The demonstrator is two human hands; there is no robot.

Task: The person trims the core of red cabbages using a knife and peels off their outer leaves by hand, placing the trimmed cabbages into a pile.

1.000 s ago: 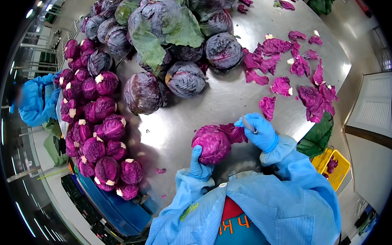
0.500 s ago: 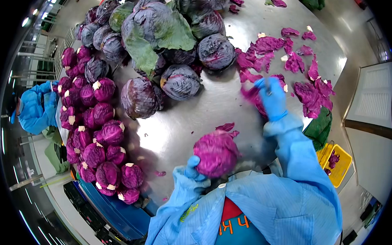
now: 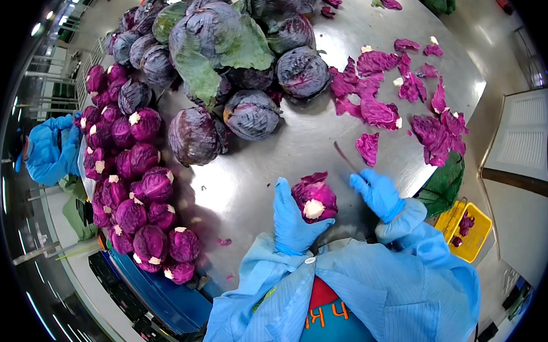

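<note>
In the head view, my gloved left hand cups a peeled red cabbage from the left and below, thumb and fingers spread around it. Its white cut stem faces my body. Just to the right, my gloved right hand is closed around a knife whose thin dark blade points up and to the left. The blade is apart from the cabbage. A loose purple leaf lies on the metal table beyond my right hand.
Trimmed red cabbages are stacked along the left edge. Untrimmed dark cabbages fill the back. Stripped leaves lie at the right. A yellow basket stands beside the table. Another person's blue sleeve shows at far left.
My right hand has come back towards me from the leaf scraps, leaving a leaf on the table. My left hand has turned the cabbage so its stem shows.
</note>
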